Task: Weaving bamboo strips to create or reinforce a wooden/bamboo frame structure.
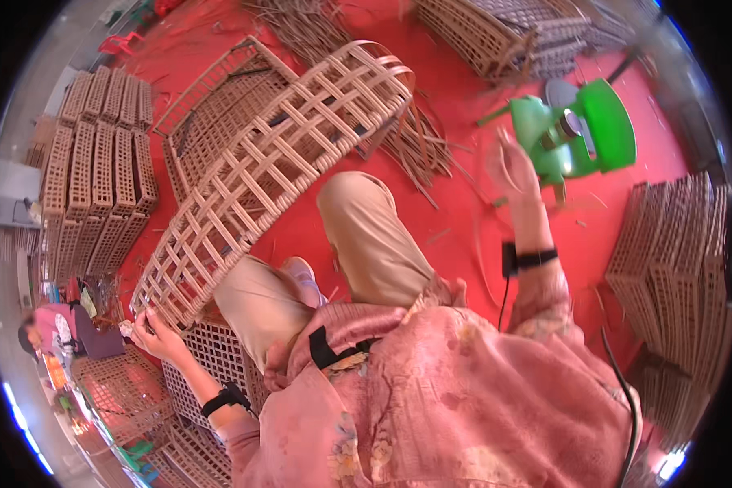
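Note:
A long, half-woven rattan basket (260, 167) with an open lattice leans across my left knee and reaches up to the far centre. My left hand (159, 337) is closed on its near-left end, fingers curled at the rim. Off to the right, my right hand (514, 169) is raised over the red floor, away from the basket and close to a green plastic chair (549, 138). It is blurred, with the fingertips drawn together; what they pinch is too faint to name. A thin pale strip (481, 264) curves below that hand.
Another woven basket (224, 110) stands beyond mine, near loose rattan strips (419, 150). Stacked baskets rise at the left (98, 163) and right (667, 260); more lie at the far right (496, 37). A dark lattice basket (211, 366) is by my left forearm. A person (65, 329) is at far left.

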`<state>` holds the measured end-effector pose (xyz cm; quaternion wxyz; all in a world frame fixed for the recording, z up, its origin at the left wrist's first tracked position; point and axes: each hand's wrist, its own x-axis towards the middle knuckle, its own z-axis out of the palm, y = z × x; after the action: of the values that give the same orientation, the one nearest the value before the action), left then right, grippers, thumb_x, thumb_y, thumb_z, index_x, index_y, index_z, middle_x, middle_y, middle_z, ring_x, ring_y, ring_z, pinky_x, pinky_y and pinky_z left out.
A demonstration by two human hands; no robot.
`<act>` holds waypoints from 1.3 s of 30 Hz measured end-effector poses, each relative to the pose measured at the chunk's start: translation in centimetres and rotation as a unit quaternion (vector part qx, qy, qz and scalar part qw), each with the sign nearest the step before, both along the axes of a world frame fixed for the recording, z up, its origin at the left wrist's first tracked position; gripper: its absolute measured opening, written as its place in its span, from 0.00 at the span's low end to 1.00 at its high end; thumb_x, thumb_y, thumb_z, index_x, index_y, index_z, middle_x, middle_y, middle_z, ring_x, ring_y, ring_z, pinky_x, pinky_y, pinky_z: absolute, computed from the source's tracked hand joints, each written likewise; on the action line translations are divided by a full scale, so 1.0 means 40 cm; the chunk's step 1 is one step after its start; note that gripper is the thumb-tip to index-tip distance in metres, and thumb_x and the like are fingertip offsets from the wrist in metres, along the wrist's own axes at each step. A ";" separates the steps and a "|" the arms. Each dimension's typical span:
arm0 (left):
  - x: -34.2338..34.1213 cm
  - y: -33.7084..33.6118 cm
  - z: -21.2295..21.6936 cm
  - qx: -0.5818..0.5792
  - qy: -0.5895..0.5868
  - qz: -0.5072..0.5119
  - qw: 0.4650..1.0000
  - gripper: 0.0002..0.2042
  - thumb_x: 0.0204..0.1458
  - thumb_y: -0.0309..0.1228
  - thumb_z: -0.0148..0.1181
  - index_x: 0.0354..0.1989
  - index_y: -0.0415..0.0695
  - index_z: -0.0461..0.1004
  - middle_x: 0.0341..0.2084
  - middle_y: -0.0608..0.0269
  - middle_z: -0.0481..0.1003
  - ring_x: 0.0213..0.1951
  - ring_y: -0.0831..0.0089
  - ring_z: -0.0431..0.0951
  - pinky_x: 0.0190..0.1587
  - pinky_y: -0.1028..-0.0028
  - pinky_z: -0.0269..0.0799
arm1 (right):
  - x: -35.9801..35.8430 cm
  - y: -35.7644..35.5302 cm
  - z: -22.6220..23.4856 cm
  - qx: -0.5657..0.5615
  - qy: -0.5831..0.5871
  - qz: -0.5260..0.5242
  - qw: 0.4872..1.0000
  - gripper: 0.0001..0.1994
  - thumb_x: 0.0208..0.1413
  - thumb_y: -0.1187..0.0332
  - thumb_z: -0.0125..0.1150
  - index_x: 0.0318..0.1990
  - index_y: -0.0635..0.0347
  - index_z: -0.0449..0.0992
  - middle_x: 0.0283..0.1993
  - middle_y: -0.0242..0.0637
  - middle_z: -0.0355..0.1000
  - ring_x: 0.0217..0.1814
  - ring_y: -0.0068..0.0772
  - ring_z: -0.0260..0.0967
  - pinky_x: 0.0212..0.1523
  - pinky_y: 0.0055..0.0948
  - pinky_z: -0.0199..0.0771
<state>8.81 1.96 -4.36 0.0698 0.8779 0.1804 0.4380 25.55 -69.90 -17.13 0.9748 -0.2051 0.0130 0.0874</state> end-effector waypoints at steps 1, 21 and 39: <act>-0.003 0.000 -0.001 0.008 -0.009 0.006 1.000 0.11 0.59 0.36 0.62 0.39 0.39 0.77 0.39 0.55 0.75 0.46 0.58 0.71 0.52 0.60 0.65 | 0.032 0.021 0.080 -0.074 -0.003 -0.029 0.997 0.09 0.67 0.64 0.55 0.45 0.58 0.76 0.31 0.25 0.70 0.31 0.18 0.66 0.30 0.19 0.68; 0.000 0.038 -0.020 0.061 -0.034 -0.008 0.998 0.14 0.61 0.39 0.60 0.39 0.38 0.80 0.37 0.53 0.77 0.43 0.59 0.73 0.47 0.61 0.70 | -1.774 -0.387 -0.381 -0.237 0.777 -0.348 0.468 0.11 0.67 0.58 0.51 0.40 0.55 0.72 0.29 0.35 0.67 0.30 0.36 0.66 0.31 0.34 0.71; -0.002 0.080 -0.023 0.048 0.008 0.065 0.997 0.17 0.59 0.43 0.61 0.42 0.40 0.81 0.43 0.48 0.72 0.45 0.57 0.75 0.36 0.67 0.83 | -0.260 0.322 -0.340 -0.285 0.162 0.054 0.943 0.10 0.58 0.71 0.62 0.47 0.59 0.81 0.39 0.38 0.81 0.31 0.26 0.77 0.32 0.27 0.79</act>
<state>8.72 5.18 -5.27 -0.0022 0.8700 0.2168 0.4428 15.15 -57.03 -30.74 0.8543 -0.4574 0.1840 0.1648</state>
